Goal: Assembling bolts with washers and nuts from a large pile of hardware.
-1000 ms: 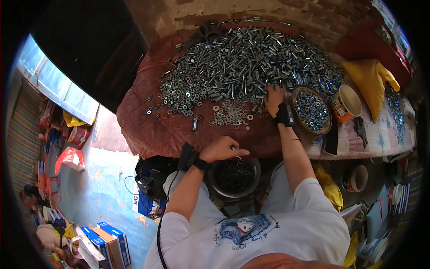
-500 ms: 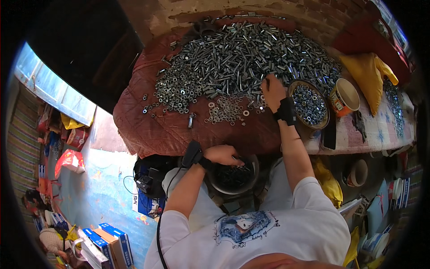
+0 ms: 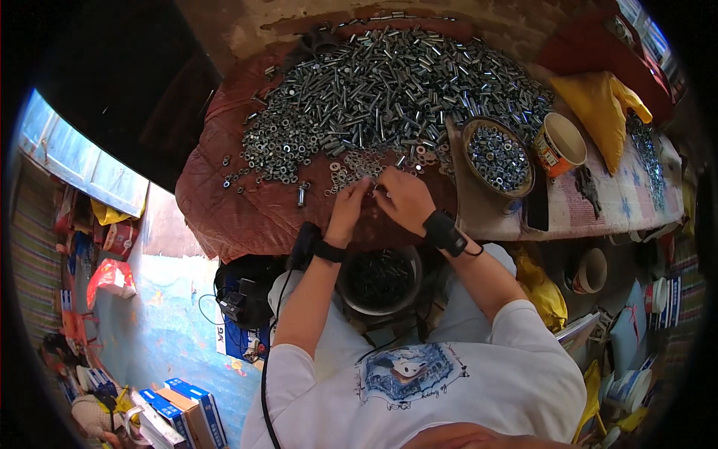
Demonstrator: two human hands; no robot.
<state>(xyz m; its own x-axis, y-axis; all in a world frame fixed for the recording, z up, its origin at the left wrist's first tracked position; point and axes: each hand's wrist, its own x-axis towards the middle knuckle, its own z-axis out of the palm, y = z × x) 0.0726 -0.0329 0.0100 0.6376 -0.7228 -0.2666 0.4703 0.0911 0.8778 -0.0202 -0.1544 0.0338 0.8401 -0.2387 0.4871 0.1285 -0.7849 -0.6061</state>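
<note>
Two hands out over the red quilt; left hand and right hand close together, thumbs and fingers bent in, and I can't tell what, if anything, they grip; just beyond the fingertips, washers, too many to count; one bolt sits alone to the left; farther back, pins and nuts heaped past counting; over right, one bowl of nuts, one tub; below the hands, one basin of dark pieces!
</note>
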